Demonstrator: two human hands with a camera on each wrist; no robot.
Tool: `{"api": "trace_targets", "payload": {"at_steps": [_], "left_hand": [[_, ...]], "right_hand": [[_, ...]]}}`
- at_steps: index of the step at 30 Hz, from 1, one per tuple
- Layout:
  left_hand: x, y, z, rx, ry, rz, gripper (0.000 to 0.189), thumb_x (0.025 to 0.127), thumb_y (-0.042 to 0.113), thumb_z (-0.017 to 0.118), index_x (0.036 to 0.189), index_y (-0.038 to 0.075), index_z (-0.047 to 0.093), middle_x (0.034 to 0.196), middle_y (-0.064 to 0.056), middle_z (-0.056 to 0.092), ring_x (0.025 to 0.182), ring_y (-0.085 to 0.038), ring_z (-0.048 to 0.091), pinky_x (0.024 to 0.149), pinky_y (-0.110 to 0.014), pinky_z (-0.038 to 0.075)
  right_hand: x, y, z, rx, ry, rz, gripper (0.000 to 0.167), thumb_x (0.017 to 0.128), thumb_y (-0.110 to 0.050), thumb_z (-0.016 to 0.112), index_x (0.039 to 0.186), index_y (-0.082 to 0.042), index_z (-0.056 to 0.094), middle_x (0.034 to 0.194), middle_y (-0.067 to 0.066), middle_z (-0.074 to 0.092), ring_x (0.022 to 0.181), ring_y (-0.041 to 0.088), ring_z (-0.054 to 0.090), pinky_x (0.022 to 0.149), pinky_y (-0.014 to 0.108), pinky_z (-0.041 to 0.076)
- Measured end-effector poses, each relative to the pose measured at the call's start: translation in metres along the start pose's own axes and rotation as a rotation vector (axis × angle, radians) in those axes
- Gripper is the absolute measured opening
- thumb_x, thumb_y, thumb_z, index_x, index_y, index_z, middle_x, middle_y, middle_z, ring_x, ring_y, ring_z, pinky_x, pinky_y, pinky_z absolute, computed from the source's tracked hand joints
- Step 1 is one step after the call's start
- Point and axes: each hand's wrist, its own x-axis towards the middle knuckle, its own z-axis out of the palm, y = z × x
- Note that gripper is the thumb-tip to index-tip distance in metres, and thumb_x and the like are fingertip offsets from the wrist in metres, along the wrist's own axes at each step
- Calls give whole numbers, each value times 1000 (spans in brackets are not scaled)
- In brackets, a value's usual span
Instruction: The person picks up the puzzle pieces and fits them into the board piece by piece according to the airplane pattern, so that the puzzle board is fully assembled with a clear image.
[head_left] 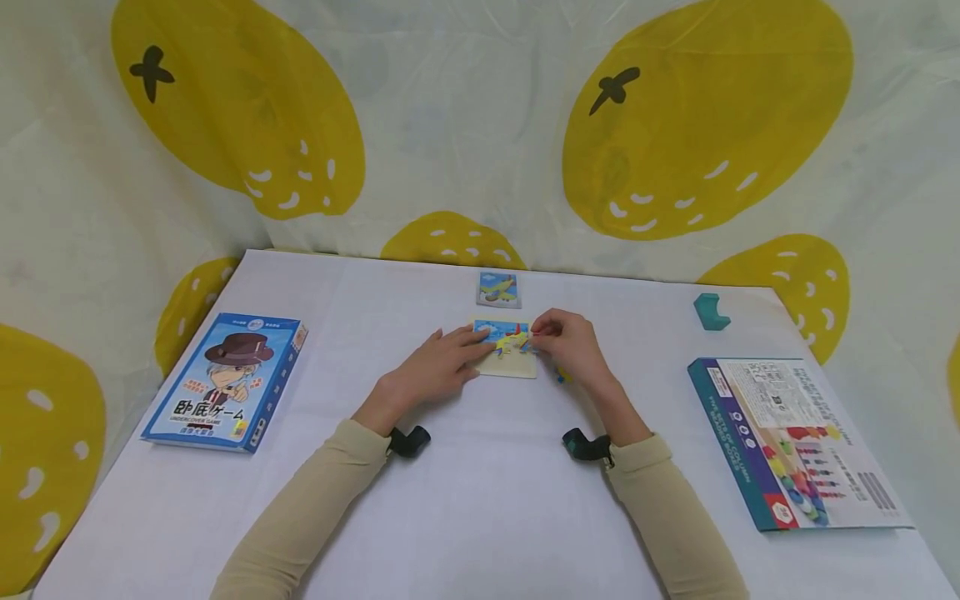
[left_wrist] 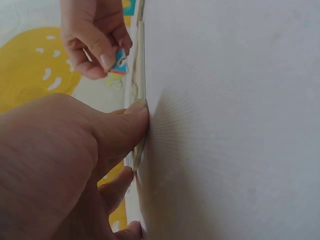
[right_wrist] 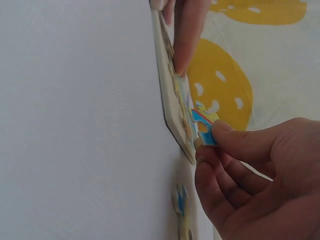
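Tan sleeves (head_left: 296, 517) come nearest, cut off by the bottom edge. White table (head_left: 480, 508) spreads below them, its near side out of frame. R side: white-faced box (head_left: 802, 442), fine print illegible; L side: blue game box (head_left: 225, 379) w/ hatted figure. L hand (head_left: 442, 362), fingers extended, presses the puzzle board (head_left: 513, 365), covering its L part; thumb's at the edge. R hand (head_left: 573, 340) is pinched at the board's R side. Picture card (head_left: 498, 289) lies just beyond; teal block (head_left: 711, 312) well apart, far R. Loose pc. (right_wrist: 181, 205) lies near the board, partly blocked by R hand in head view. Blue pc. (right_wrist: 205, 134) is btwn R thumb & fingers, partly hidden.
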Motion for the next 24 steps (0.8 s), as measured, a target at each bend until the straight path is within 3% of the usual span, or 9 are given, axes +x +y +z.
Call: {"api": "trace_targets", "payload": {"at_steps": [13,24], "left_hand": [[0,0,1,-4,-3,-6,55,102,29,55,154,26,39,164,3,31,154,-25,23,121,-61,22],[0,0,1,-4,20,8,52,103,28,54,153,24,42,162,1,34,153,-26,26,119,-63,24]], "right_hand": [[5,-3,17,-67,-3,-60,10,86,-7,76,92,-2,71,85,12,71,77,21,62,67,25,48],[6,-9,20,-223,-28,-58,7,86,-8,76,85,-3,71,79,11,61,77,23,53,64,29,41]]}}
